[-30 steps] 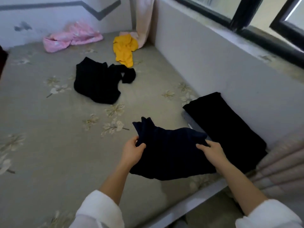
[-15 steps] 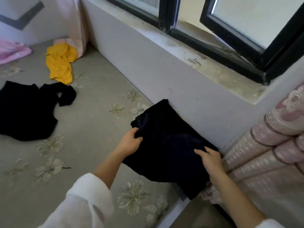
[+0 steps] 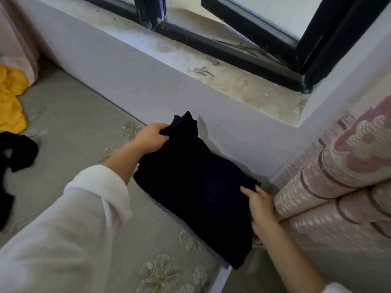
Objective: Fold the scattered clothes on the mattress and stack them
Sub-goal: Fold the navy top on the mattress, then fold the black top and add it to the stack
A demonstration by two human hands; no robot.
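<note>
Left hand (image 3: 151, 137) grips the far corner of the folded dark garment (image 3: 194, 182); right hand (image 3: 261, 206) pinches its near edge. Between both hands it lies low over the mattress (image 3: 74, 115).

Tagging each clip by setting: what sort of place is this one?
Probably a bedroom in a home: a grey flower-patterned mattress lies against the wall under a black-framed window, with pink patterned rolled bedding beside it and a crumpled yellow garment on it.

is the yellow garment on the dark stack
No, the yellow garment lies crumpled far left on the mattress, apart from the dark stack.
</note>
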